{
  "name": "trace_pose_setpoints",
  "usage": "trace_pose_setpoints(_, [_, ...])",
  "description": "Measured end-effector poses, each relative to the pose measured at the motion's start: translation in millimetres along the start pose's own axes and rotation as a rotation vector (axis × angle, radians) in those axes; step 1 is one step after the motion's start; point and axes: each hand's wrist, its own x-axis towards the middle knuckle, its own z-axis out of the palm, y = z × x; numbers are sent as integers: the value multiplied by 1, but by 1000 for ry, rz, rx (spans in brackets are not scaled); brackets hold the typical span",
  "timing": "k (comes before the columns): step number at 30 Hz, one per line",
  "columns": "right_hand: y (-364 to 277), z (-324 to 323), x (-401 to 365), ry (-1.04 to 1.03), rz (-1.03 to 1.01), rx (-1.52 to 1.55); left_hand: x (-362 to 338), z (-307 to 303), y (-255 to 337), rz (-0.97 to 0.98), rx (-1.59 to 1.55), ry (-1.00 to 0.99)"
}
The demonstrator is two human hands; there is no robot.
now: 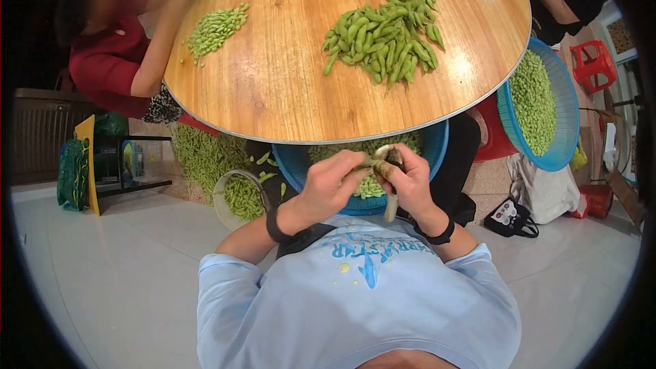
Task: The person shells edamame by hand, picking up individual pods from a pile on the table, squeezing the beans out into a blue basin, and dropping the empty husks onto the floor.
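My left hand (331, 183) and my right hand (408, 181) meet above a blue basket (290, 172) in my lap. Both are closed, fingertips pinching a green soybean pod (370, 162) that is mostly hidden by the fingers. Something brownish and pale covers fingertips of my right hand, and a whitish strip hangs below it; I cannot make out what it is. Shelled green beans (369, 187) lie in the basket under my hands. On the round wooden table (273, 89) just ahead is a heap of unshelled soybean pods (383, 37).
A pile of shelled beans (217, 30) lies at the table's left, near a person in a red shirt. Another person's arm rests at the right edge. A second blue basket (567, 113) of beans stands right. Pods (201, 157) and a clear tub (222, 198) are on the left floor.
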Motion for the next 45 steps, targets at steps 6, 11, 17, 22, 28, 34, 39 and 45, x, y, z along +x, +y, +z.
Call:
trace_pose_setpoints(6, [20, 2, 2, -58, 202, 425, -10, -94, 31, -36, 1118, -56])
trace_pose_setpoints(11, [26, 12, -4, -43, 229, 442, 76, -105, 1, 409, 938, -108])
trace_pose_setpoints(17, [29, 9, -8, -101, 173, 440, 147, -104, -48, 621, 973, -265])
trace_pose_setpoints(22, [28, 13, -6, -122, 62, 285, 135, -90, -24, 616, 992, -282])
trace_pose_setpoints(28, [-5, 18, 8, -68, -108, 328, 79, -60, 5, -114, 227, -113])
trace_pose_setpoints(34, [-5, 22, 9, -142, -48, 427, 52, -29, 6, -330, -513, -98])
trace_pose_setpoints(39, [4, 14, 7, -229, -104, 482, 50, -32, 5, -498, -387, -91])
trace_pose_setpoints(45, [2, 18, 6, -209, -85, 479, 49, -34, 0, -463, -402, -118])
